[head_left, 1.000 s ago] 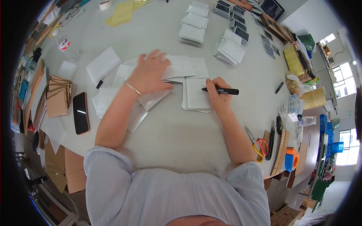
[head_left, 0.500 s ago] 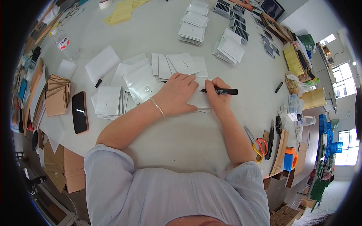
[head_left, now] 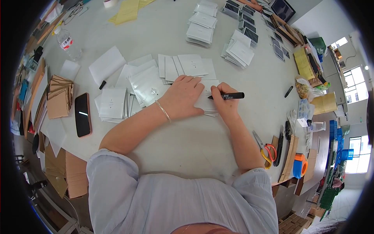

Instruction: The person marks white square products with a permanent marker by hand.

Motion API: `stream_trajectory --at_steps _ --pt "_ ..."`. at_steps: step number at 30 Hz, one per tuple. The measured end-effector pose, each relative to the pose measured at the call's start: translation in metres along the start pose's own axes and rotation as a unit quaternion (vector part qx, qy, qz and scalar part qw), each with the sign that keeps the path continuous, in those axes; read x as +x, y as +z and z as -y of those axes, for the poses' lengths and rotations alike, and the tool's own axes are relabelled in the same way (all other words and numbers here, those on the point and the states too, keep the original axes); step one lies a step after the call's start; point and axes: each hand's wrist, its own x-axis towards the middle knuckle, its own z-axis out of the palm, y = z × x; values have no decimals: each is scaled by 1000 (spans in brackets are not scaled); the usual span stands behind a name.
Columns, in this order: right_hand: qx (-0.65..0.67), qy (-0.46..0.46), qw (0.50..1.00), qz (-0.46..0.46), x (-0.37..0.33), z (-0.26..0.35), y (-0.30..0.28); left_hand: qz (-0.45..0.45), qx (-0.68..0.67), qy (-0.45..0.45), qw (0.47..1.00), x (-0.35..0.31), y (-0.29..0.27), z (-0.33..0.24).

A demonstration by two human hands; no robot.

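Leaning over a pale worktop [head_left: 175, 156], broad and filling the middle of the view. Wearing a light shirt [head_left: 202, 199] with loose sleeves. Has overlapping white packets [head_left: 113, 103] spread at left, reaching near the left wrist. Has tidier white stacks [head_left: 200, 33] on the far side, near dark panels [head_left: 248, 27]. Rests left hand [head_left: 180, 99] palm down over the left part of a white pile [head_left: 209, 105] in front of the body, thumb well apart from fingers, left grip apart. Rests right hand [head_left: 226, 102] at the right edge of the same pile. Has a clear bottle [head_left: 68, 43] at far left, a dark phone [head_left: 82, 115] nearer the body, and scissors [head_left: 264, 146] to the right of the right forearm. Holds a black marker [head_left: 233, 95] over the pile's right side, right grip clamped around it, tip pointing left. Cannot tell contact between tip and pile. Has 1 small black cap [head_left: 102, 84] at left, well apart from the marker.
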Motion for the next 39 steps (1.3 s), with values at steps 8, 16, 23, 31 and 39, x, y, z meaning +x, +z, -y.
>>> stream_trajectory --at_steps 8,16,23,31,39 --pt "-7 -4 1000 3 0 -2 0 4 -8 -4 1000 0 -1 -1" --pt "184 109 972 -99 1 9 -10 -11 -59 8 998 1 -24 8" --pt "98 75 992 -36 5 1 -6 58 61 -159 984 -9 -64 58" --pt "9 34 998 -46 6 -5 -3 0 26 1 1000 3 -15 12" --pt "-36 6 999 -34 6 -5 -2 1 0 24 1000 3 9 0"
